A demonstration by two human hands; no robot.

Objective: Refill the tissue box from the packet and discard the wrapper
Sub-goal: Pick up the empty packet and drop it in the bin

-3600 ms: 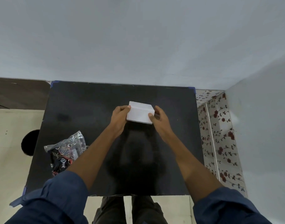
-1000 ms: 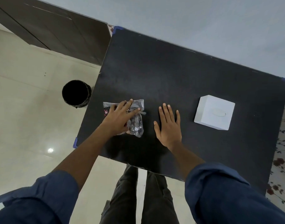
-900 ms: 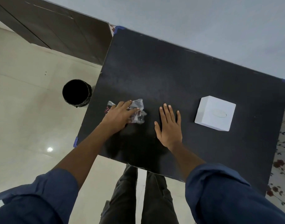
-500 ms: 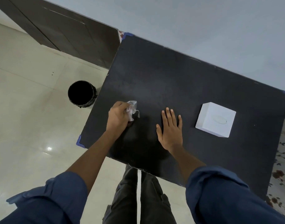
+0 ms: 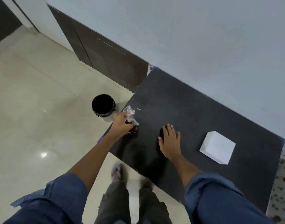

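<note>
My left hand (image 5: 120, 124) is closed around the crumpled clear wrapper (image 5: 130, 114), which has dark print and sticks out above my fingers. The hand is over the left edge of the black table (image 5: 195, 113), just right of the black-lined bin (image 5: 103, 105) on the floor. My right hand (image 5: 170, 141) lies flat on the table with fingers spread, holding nothing. The white tissue box (image 5: 217, 147) stands closed on the table to the right of that hand.
The bin stands on a glossy cream tile floor (image 5: 33, 102) beside the table's left corner. A dark wooden panel (image 5: 109, 62) runs along the grey wall behind it. My legs and a sandalled foot (image 5: 116, 171) are at the table's near edge.
My left hand gathered the flat wrapper into a crumpled ball, lifted it and carried it left to the table edge near the bin. My right hand stayed flat. The view swung left.
</note>
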